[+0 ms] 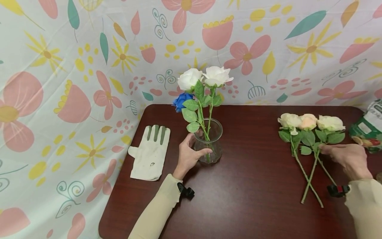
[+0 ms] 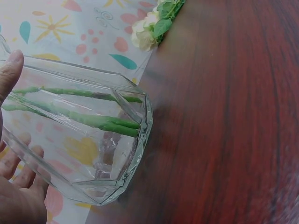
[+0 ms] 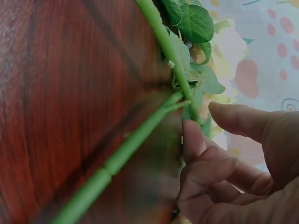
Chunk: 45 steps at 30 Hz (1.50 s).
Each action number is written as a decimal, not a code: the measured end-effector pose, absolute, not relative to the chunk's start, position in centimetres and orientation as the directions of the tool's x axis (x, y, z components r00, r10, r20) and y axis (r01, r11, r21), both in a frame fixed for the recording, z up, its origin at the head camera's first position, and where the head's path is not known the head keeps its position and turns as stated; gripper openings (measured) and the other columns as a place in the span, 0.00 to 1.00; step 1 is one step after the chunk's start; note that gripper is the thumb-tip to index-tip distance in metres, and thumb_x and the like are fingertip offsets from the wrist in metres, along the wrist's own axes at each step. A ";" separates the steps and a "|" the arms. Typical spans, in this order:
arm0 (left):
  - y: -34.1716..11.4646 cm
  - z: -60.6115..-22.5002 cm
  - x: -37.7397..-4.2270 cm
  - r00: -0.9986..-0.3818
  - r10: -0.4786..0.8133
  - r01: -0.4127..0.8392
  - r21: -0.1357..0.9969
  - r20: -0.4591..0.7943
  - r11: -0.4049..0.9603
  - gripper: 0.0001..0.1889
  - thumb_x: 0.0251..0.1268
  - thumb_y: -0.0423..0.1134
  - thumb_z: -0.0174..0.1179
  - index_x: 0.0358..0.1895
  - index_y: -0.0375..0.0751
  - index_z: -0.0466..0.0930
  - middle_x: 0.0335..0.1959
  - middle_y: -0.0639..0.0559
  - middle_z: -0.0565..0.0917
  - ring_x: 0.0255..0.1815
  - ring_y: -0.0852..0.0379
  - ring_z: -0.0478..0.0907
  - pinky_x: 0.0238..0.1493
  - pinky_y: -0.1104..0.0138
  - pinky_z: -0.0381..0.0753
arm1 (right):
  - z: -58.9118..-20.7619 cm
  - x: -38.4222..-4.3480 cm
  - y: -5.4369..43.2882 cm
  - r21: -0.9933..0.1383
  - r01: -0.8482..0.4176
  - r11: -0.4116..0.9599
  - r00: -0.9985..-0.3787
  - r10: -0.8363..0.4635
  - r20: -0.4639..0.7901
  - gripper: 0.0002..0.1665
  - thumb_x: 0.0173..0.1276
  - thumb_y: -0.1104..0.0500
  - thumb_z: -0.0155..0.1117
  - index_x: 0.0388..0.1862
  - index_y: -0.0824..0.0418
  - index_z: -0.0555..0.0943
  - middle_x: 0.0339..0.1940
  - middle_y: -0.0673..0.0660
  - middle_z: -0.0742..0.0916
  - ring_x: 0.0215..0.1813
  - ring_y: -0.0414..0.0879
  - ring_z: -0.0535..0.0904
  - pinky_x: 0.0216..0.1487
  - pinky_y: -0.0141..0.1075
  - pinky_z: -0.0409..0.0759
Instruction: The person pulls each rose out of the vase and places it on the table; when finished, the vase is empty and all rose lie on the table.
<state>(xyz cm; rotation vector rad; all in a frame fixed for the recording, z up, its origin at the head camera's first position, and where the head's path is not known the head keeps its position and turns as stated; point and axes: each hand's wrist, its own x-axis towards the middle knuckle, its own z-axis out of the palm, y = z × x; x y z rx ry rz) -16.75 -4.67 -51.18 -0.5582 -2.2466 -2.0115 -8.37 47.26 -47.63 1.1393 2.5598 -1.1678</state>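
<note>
In the head view, my left hand (image 1: 191, 152) grips a clear glass vase (image 1: 215, 151), thumb in front and fingers round the far side. Two white roses (image 1: 218, 76) and a blue rose (image 1: 182, 101) stand in it, leaning left. Green stems (image 2: 107, 122) show through its faceted glass in the left wrist view. My right hand (image 1: 347, 157) is at the stems of several pale roses (image 1: 330, 123) lying on the table. In the right wrist view, a stem (image 3: 175, 70) runs down between the parted thumb and index finger, right at the index fingertip.
A white work glove (image 1: 150, 156) with grey-green fingertips lies left of the vase. At the right edge is a green and white printed bag (image 1: 368, 126). The dark wooden table (image 1: 244, 199) meets a floral-print cloth (image 1: 113, 83) at the back and left.
</note>
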 end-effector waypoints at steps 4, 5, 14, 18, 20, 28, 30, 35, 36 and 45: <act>-4.6 -51.2 -16.7 -0.934 0.220 0.308 0.947 0.283 0.091 0.47 0.54 0.59 0.85 0.73 0.39 0.80 0.68 0.41 0.87 0.74 0.40 0.82 0.79 0.37 0.76 | -46.9 -7.8 46.3 -0.588 0.631 0.506 -0.743 0.612 -0.270 0.36 0.82 0.45 0.62 0.61 0.81 0.83 0.24 0.61 0.89 0.72 0.81 0.71 0.61 0.71 0.79; -4.6 -51.2 -16.7 -0.934 0.220 0.307 0.947 0.281 0.095 0.48 0.53 0.61 0.85 0.73 0.39 0.80 0.68 0.42 0.87 0.74 0.41 0.82 0.79 0.37 0.76 | -46.6 -7.7 45.9 -0.582 0.622 0.524 -0.748 0.617 -0.244 0.37 0.82 0.44 0.62 0.63 0.80 0.82 0.35 0.72 0.90 0.73 0.81 0.71 0.58 0.70 0.79; -4.7 -51.0 -16.6 -0.934 0.215 0.310 0.947 0.287 0.085 0.44 0.53 0.54 0.87 0.72 0.39 0.81 0.66 0.41 0.88 0.73 0.40 0.83 0.77 0.36 0.77 | -43.3 -8.2 41.7 -0.630 0.547 0.551 -0.751 0.656 -0.079 0.37 0.79 0.40 0.64 0.68 0.70 0.84 0.35 0.41 0.88 0.61 0.63 0.76 0.38 0.33 0.66; -4.7 -51.0 -16.6 -0.933 0.217 0.311 0.946 0.287 0.089 0.45 0.53 0.56 0.86 0.72 0.38 0.80 0.67 0.40 0.87 0.73 0.39 0.82 0.78 0.37 0.76 | -41.7 -8.3 39.5 -0.663 0.500 0.556 -0.773 0.633 -0.052 0.38 0.78 0.36 0.65 0.70 0.64 0.85 0.41 0.33 0.86 0.47 0.34 0.76 0.42 0.30 0.65; -4.7 -51.0 -16.6 -0.933 0.219 0.312 0.946 0.286 0.094 0.49 0.52 0.62 0.85 0.73 0.36 0.80 0.68 0.40 0.87 0.74 0.39 0.82 0.78 0.37 0.76 | -40.9 -8.3 38.3 -0.690 0.453 0.565 -0.796 0.605 -0.027 0.38 0.77 0.34 0.66 0.70 0.63 0.86 0.41 0.30 0.88 0.43 0.24 0.71 0.40 0.29 0.67; -4.6 -50.9 -16.5 -0.934 0.222 0.307 0.947 0.280 0.098 0.50 0.52 0.66 0.83 0.73 0.39 0.80 0.68 0.41 0.86 0.74 0.38 0.81 0.79 0.40 0.77 | -38.1 -8.3 33.4 -0.789 0.270 0.553 -0.848 0.524 0.077 0.34 0.72 0.38 0.76 0.63 0.63 0.90 0.26 0.11 0.77 0.39 0.23 0.72 0.29 0.24 0.70; -4.6 -50.9 -16.4 -0.934 0.222 0.307 0.947 0.279 0.099 0.48 0.53 0.64 0.83 0.73 0.40 0.80 0.69 0.41 0.86 0.75 0.37 0.80 0.79 0.40 0.77 | -37.8 -8.3 32.0 -0.802 0.226 0.553 -0.857 0.504 0.106 0.32 0.71 0.40 0.78 0.62 0.63 0.90 0.27 0.13 0.79 0.38 0.24 0.74 0.30 0.24 0.70; -4.5 -50.9 -16.6 -0.928 0.222 0.325 0.941 0.298 0.098 0.53 0.50 0.71 0.80 0.73 0.37 0.79 0.68 0.39 0.86 0.74 0.36 0.81 0.79 0.37 0.76 | -37.5 -9.0 28.7 -0.837 0.073 0.543 -0.884 0.423 0.198 0.24 0.70 0.49 0.81 0.58 0.62 0.92 0.27 0.18 0.84 0.35 0.26 0.78 0.30 0.21 0.71; -4.6 -50.9 -16.6 -0.927 0.222 0.328 0.940 0.301 0.096 0.54 0.50 0.72 0.79 0.73 0.37 0.79 0.68 0.39 0.86 0.74 0.36 0.81 0.78 0.37 0.76 | -37.5 -9.2 28.0 -0.842 0.052 0.537 -0.889 0.408 0.206 0.23 0.70 0.49 0.81 0.57 0.61 0.93 0.27 0.19 0.85 0.35 0.27 0.78 0.30 0.21 0.71; -4.8 -51.1 -16.6 -0.924 0.219 0.337 0.937 0.313 0.086 0.47 0.53 0.64 0.84 0.73 0.40 0.80 0.68 0.40 0.87 0.73 0.39 0.82 0.78 0.36 0.77 | -37.8 -11.5 22.7 -0.857 -0.109 0.504 -0.924 0.266 0.274 0.18 0.69 0.51 0.82 0.53 0.58 0.94 0.29 0.23 0.86 0.33 0.31 0.80 0.31 0.24 0.73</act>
